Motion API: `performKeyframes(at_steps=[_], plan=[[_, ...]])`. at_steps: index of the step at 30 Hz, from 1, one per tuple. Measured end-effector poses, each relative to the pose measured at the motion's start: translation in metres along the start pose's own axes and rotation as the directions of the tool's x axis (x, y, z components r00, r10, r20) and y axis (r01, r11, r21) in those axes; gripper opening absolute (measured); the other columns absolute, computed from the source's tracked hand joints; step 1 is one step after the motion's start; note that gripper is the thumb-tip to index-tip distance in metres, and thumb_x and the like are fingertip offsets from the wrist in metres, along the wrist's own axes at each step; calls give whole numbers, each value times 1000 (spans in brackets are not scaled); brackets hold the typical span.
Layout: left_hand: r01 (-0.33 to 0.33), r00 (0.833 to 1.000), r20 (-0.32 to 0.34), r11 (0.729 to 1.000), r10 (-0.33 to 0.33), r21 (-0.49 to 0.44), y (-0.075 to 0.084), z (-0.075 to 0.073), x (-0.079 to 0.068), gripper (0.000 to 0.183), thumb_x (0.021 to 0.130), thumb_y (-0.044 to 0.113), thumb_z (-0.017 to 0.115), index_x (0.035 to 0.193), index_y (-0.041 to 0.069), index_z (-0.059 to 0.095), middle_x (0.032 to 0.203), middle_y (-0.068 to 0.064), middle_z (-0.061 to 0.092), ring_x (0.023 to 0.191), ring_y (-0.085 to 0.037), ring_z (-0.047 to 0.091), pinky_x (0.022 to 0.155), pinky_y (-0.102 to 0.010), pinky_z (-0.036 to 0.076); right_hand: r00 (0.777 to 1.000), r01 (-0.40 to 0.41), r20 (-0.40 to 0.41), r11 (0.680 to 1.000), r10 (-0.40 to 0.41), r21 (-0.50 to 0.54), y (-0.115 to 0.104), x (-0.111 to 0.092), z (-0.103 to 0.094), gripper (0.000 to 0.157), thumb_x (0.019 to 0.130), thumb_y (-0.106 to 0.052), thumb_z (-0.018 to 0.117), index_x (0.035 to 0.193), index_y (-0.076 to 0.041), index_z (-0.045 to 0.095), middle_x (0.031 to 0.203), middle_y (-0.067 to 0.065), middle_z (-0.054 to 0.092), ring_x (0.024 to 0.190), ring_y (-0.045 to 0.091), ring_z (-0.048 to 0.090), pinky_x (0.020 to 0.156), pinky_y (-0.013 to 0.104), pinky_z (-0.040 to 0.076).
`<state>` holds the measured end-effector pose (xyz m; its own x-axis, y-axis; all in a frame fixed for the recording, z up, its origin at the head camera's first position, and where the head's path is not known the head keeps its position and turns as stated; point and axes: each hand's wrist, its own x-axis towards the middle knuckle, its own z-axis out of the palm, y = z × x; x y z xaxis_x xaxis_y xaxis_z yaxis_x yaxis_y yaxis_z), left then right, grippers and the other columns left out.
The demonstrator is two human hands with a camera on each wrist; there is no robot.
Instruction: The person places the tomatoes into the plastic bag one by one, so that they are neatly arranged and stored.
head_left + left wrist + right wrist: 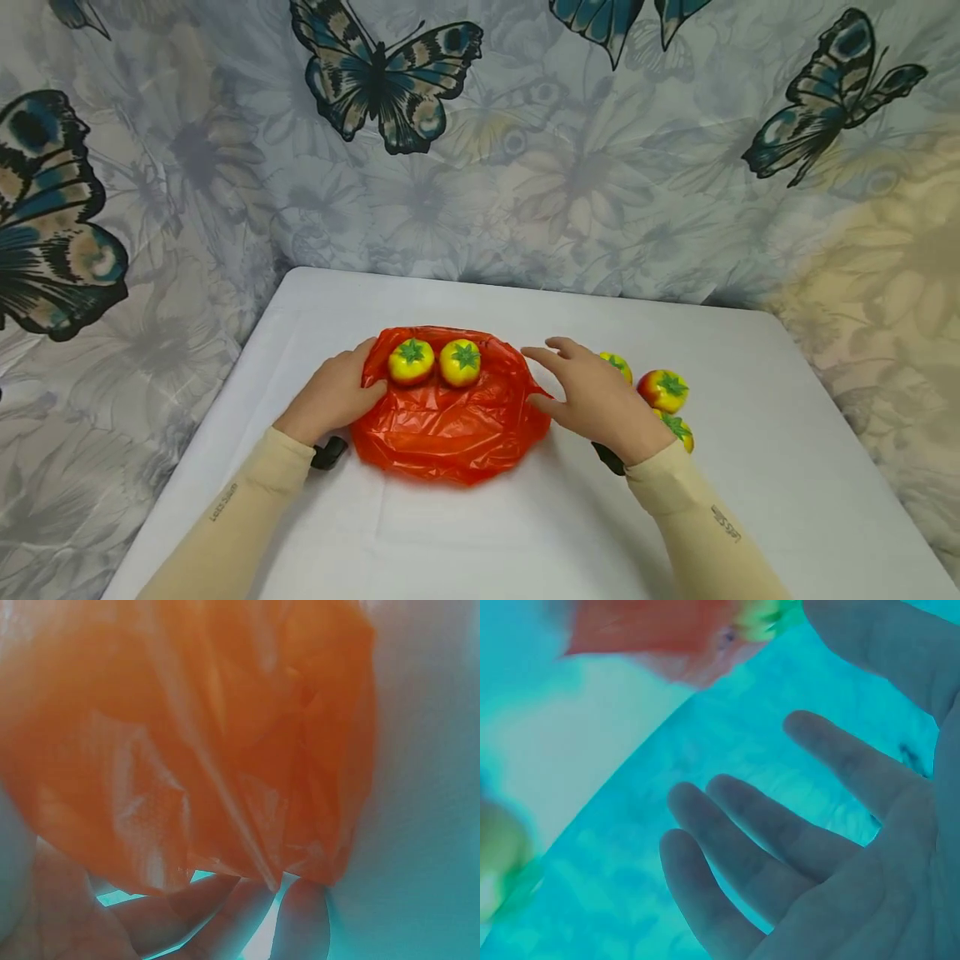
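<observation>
A red plastic bag point(450, 433) lies spread on the table, with two yellow-and-red fruits with green star-shaped tops, a left fruit point(411, 362) and a right fruit point(460, 363), at its far side. My left hand point(337, 392) grips the bag's left edge, thumb on top. In the left wrist view its fingers point(300, 922) meet the edge of the bag point(225, 750). My right hand point(592, 400) is beside the bag's right edge, fingers spread and holding nothing; the right wrist view shows its bare palm point(855, 900).
Right of my right hand sit more of these fruits: one partly hidden point(617, 365), one in full view point(663, 390) and one behind the wrist point(677, 429). The white table point(465, 542) ends at a butterfly-patterned backdrop point(525, 208).
</observation>
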<state>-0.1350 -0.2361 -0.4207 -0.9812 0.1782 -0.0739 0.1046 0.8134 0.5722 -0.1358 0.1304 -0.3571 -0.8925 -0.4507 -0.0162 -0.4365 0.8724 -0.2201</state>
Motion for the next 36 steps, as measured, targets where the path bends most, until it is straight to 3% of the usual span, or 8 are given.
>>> performKeyframes(at_steps=[6,12,16,24,36], plan=[[5,1000,-3,1000,-5,16,-6,-6,-7,71,103,25,61,166,2,36,147,-27,64,127,-47,65,109,-67,53,993,-33,-111,999,31,-22,33,-41,2,61,94,-33,83,150,-18,64,147,21,62,132,41,64,104,61,58],[9,1000,-11,1000,-8,29,-10,-9,-12,71,103,25,61,165,2,36,144,-27,66,122,-45,66,105,-66,55,984,-116,-143,993,110,-36,58,-75,6,57,94,-30,84,146,-11,67,140,24,64,124,44,66,100,63,58],[13,1000,-8,999,-13,44,-10,-7,-14,73,103,25,62,165,-1,35,146,-30,64,123,-47,66,105,-68,56,974,-177,-143,984,175,-5,70,-91,13,58,95,-31,83,148,-13,66,138,26,64,122,46,65,98,65,57],[-14,1000,0,999,14,45,-2,-1,-10,72,103,24,61,165,-4,35,147,-30,63,125,-48,66,106,-68,55,954,-271,-141,962,266,-17,86,-108,23,61,93,-33,85,146,-10,67,134,31,63,115,46,64,96,66,59],[-32,999,15,998,32,49,8,8,-1,72,103,25,62,165,-2,36,146,-28,65,122,-45,67,104,-67,57,945,-300,-141,954,296,-9,98,-122,26,58,89,-25,89,142,-14,70,132,29,61,106,40,64,92,63,61]])
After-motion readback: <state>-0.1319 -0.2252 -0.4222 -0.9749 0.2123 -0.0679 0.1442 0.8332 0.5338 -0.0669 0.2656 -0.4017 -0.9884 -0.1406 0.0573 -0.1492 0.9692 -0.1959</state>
